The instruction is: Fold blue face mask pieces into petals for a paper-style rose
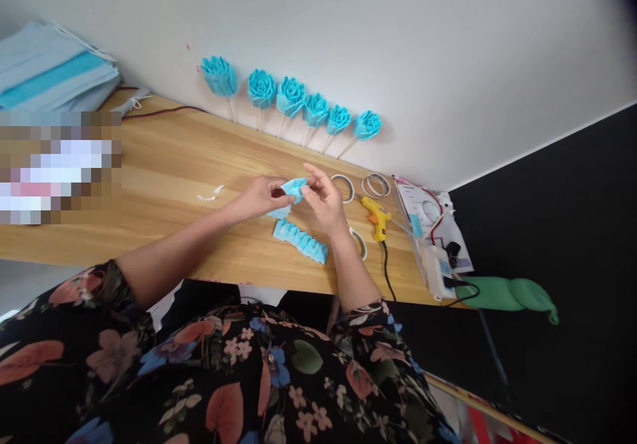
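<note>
Between my two hands is a small folded piece of blue paper [294, 189], held a little above the table. My left hand [263, 196] pinches its left side with thumb and fingers. On the right side, the thumb and fingers of my right hand [324, 200] grip it as well, the index finger raised. Under the hands lies a flat blue piece [279, 212], partly hidden. Closer to my body, a row of several folded blue pieces [301, 241] rests on the wooden table [169, 158].
Several blue paper roses [261, 89] on sticks lean against the wall. Right of my hands lie tape rolls [376, 185], a yellow glue gun [377, 218] with a black cord, and a white power strip [438, 273]. A stack of blue sheets [54, 72] sits far left.
</note>
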Available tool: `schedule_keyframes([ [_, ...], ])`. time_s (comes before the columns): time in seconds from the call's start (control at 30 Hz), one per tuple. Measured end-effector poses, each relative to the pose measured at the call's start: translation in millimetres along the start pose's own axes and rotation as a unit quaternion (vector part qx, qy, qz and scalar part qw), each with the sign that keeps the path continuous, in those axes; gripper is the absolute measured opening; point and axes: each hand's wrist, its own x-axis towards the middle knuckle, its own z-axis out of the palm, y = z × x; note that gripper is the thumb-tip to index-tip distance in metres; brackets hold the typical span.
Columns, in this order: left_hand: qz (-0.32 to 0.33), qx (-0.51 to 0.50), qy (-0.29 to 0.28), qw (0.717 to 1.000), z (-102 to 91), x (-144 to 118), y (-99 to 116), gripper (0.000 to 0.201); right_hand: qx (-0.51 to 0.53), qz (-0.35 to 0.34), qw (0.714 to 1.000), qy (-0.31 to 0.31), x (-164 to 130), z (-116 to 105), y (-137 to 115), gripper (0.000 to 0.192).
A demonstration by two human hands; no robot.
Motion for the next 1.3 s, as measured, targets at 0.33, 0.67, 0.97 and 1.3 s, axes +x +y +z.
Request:
schedule_keyframes([
  [0.33, 0.005, -0.03, 0.043, 0.999, -3.8, -1.4, 11.2, 0.022, -0.032, -0.005, 0.999, 0.022, 1.3, -1.5, 6.9, 0.046],
  [0.67, 0.006, -0.015, 0.038, 0.999, -1.3, 0.1, 2.7, 0.023, -0.009, 0.003, 1.0, -0.002, 0.8, 1.4, 5.2, 0.05],
  [0.97, -0.029, -0.087, 0.065, 0.994, -5.4, -2.0, 14.2, 0.024, -0.025, -0.009, 0.999, 0.03, 2.4, -2.7, 4.7, 0.044],
  [1.3, -0.045, -0.109, 0.097, 0.988, -5.8, -0.4, 9.3, 0.029, -0.008, 0.001, 0.998, 0.058, 4.5, -3.2, 11.1, 0.045],
])
